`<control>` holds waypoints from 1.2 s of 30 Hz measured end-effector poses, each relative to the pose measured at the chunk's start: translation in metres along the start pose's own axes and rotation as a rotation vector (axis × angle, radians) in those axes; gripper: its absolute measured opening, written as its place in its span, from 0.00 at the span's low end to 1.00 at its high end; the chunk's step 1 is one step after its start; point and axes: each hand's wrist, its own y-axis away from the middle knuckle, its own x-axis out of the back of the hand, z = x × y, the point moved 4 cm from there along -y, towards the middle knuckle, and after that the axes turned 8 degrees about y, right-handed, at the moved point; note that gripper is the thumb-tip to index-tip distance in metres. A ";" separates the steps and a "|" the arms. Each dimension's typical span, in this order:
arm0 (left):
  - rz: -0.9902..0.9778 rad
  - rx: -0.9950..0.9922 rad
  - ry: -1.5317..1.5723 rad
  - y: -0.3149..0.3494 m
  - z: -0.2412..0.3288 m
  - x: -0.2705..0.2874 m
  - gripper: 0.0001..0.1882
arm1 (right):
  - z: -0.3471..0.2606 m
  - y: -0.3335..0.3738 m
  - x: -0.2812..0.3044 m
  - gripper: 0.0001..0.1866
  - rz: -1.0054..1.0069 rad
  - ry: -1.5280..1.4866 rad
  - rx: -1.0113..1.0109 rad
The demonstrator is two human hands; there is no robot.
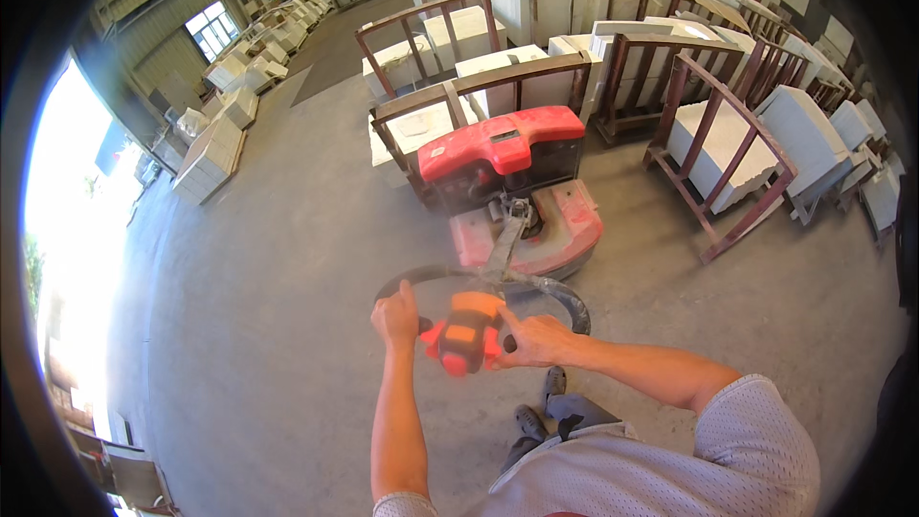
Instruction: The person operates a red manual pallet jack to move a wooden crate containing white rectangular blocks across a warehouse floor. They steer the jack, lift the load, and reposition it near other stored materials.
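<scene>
A red electric pallet truck [550, 126] stands in front of me, its tiller arm [504, 247] reaching back toward my body. At the end of the arm is an orange and red control head [463, 308], with a dark curved guard bar [572, 302] around its far side. My left hand [394, 316] is closed around the left side of the handle, by the guard bar. On the right side of the control head, my right hand [536, 340] holds the other grip, index finger and thumb reaching onto the head. Its other fingers are partly hidden.
Brown metal racks [723, 148] holding pale slabs [720, 155] stand just beyond and to the right of the truck. More stacked slabs [212, 158] line the left side, near a bright doorway [72, 230]. Grey concrete floor [258, 325] lies around my feet [541, 402].
</scene>
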 end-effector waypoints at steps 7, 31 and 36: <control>-0.001 0.038 -0.062 -0.009 -0.003 -0.004 0.27 | 0.010 -0.018 0.000 0.59 0.037 -0.031 -0.004; -0.121 0.095 -0.068 -0.006 0.013 -0.013 0.29 | 0.020 -0.005 0.002 0.47 0.067 0.046 -0.035; -0.066 0.065 -0.081 0.005 0.007 0.002 0.29 | 0.011 0.000 -0.009 0.51 0.082 0.072 -0.030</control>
